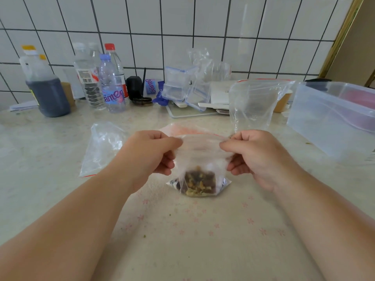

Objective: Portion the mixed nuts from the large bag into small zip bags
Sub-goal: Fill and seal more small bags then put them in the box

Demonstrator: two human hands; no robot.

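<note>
While hands pinch, empty bag (102,147) lies left.

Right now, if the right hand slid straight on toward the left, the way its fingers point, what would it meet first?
Probably the left hand: the right hand pinches the other top corner of the same small zip bag, so only that bag's plastic lies between them.

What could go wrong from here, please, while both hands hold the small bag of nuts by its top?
1. The left hand and right hand pinch only the top corners of the small bag; if the seal is not fully pressed, nuts could spill on the counter.
2. The empty large bag stands upright just behind the right hand; a nudge might tip it.
3. The thin film might slip from the fingers.
</note>
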